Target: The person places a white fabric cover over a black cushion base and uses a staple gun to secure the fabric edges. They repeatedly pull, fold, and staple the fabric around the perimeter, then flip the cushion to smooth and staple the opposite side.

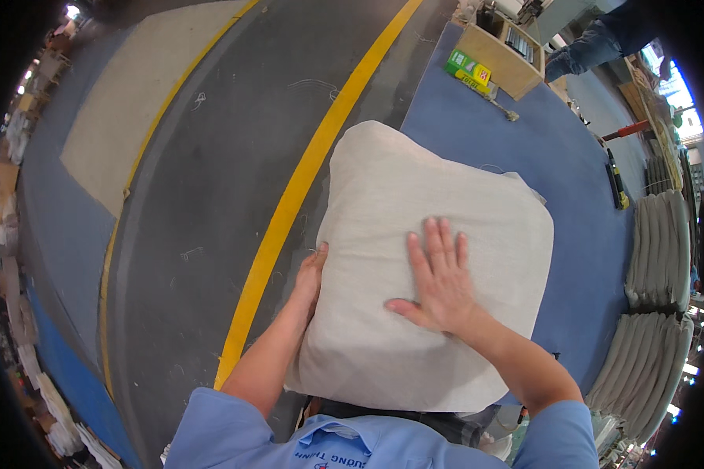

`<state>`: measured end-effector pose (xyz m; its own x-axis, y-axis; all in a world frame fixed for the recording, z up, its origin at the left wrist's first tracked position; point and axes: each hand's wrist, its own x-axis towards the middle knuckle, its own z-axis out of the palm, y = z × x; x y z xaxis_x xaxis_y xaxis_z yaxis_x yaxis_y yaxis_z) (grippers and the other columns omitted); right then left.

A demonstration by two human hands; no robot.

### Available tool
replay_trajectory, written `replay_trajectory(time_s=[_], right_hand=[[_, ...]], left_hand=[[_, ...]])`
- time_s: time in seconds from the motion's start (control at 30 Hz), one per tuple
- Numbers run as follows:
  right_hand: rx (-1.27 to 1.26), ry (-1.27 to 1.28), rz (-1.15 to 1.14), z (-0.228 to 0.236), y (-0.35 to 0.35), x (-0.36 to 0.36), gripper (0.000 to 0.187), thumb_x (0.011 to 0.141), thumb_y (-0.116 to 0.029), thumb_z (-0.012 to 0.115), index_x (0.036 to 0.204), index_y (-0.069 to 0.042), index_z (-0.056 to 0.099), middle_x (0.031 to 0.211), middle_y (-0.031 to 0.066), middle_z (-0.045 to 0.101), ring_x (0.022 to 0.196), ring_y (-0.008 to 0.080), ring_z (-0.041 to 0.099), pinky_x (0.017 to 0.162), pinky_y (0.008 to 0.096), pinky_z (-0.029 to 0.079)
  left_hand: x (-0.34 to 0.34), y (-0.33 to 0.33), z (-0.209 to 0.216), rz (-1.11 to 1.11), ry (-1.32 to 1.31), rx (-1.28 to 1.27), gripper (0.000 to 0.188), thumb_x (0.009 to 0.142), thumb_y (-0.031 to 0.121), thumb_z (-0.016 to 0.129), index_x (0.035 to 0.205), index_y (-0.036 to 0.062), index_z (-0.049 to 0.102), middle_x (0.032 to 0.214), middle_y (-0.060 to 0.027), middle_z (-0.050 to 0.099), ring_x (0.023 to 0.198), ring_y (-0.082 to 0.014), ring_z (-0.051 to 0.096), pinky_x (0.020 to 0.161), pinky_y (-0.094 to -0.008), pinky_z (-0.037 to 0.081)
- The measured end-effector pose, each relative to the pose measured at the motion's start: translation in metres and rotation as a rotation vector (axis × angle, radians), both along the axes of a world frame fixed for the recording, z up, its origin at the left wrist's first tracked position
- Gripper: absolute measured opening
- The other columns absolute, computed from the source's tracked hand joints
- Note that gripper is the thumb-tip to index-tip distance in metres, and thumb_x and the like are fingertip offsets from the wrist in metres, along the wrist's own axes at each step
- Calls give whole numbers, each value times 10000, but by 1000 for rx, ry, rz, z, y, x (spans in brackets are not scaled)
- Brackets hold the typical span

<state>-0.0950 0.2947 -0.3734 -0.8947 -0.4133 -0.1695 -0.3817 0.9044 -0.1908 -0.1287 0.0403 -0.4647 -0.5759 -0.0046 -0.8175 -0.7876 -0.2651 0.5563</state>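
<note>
A large off-white cushion (383,187), puffy and fabric-covered, lies right in front of me and fills the middle of the view. My left hand (313,270) holds it by its left side; the thumb shows at the edge, while most fingers are hidden behind the fabric. On top of the cushion rests my right hand (442,289), palm down and open, its fingers stretched out and thumb spread to the left. Slight creases run across the cloth around both hands.
Beneath the cushion's right side is a blue table surface (583,258). At its far end sit a wooden box (512,59) and a green-and-yellow carton (471,69). A yellow-black cutter (618,180) lies far right, near stacked grey-white cushions (657,250). Yellow lines (289,203) mark the grey floor.
</note>
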Motion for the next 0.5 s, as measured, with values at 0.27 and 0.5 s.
replay_trajectory(time_s=[0.27,0.5], right_hand=[[-171,81,70,-9,-101,-54,862,918,-683,597,1568,-123,517,1698,365,192,1590,559,109,1210,765,106],[36,-70,96,8,-124,-62,735,970,-622,569,1563,-189,538,1710,284,259,1610,495,124,1241,734,54]], left_hand=[[22,-32,-91,-4,276,198,535,1083,442,589,1301,-31,711,1163,-143,749,1050,-221,698,902,-341,545],[13,-25,-82,-92,457,-87,568,1098,460,554,1258,-60,719,1144,-174,752,1054,-232,699,919,-354,533]])
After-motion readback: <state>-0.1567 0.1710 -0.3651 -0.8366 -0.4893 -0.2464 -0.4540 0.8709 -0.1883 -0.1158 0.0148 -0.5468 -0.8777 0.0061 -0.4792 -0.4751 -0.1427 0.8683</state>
